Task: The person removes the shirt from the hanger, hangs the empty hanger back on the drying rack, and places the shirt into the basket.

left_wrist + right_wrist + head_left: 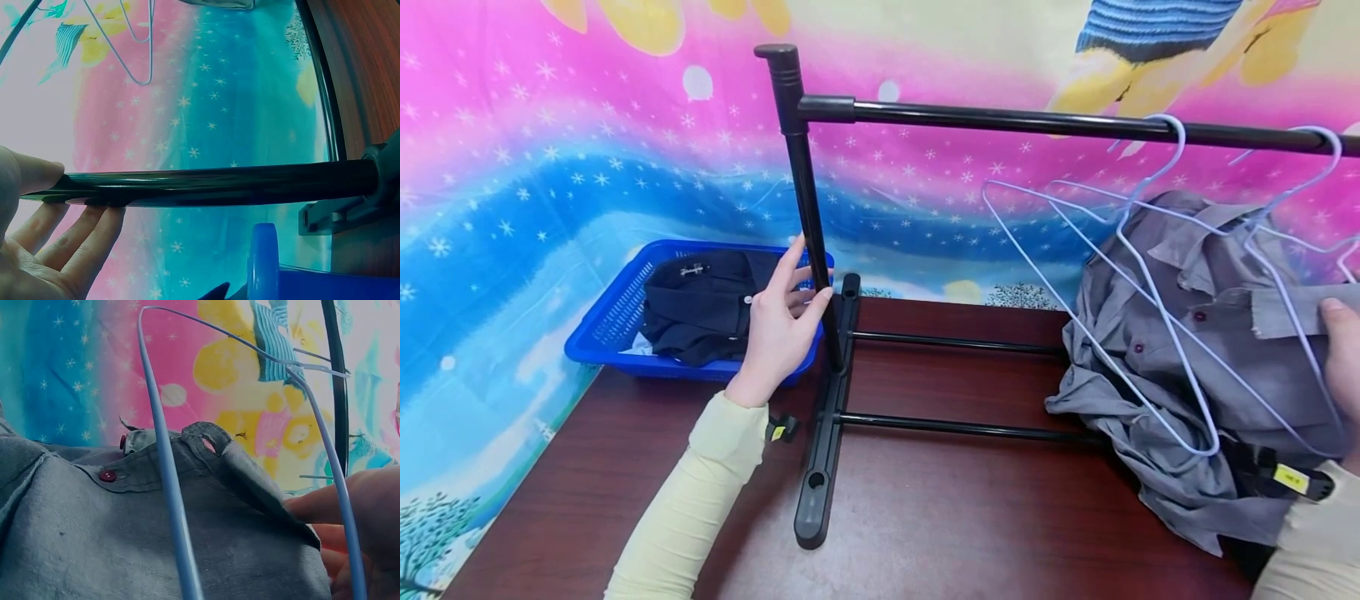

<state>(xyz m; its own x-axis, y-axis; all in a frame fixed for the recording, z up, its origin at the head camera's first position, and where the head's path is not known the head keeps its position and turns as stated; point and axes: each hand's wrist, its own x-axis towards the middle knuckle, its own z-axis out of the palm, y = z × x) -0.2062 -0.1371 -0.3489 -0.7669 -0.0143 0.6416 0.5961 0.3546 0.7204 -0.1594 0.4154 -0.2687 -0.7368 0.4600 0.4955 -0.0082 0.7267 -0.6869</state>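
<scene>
Person's left hand [778,333] grips the black upright post [803,183] of a garment rack, thumb on one side of the tube and fingers round the other, well below the rail [970,117]. Cut off by the right edge of the head view, the right hand [378,519] pinches the edge of a grey button-up shirt [1225,308]; the right wrist view shows the thumb against the cloth (the other fingers are partly hidden behind it).

The grey shirt is bunched below the right part of the rail, its dark red buttons [107,475] showing and its folds reaching down past the rack's lower bars [962,427]. Lilac wire hangers [1182,137] hook over the rail. The left one hangs in front of the shirt; whether the next one passes inside the cloth, I cannot tell.

Left of the post, a blue plastic basket [647,367] with slotted sides holds a navy garment [700,308] with a white button. The rack's foot [812,500] rests on a reddish-brown table [955,508], and a pink-and-blue backdrop [490,275] printed with snowflakes hangs behind. Both sleeves [677,508] are pale yellow.
</scene>
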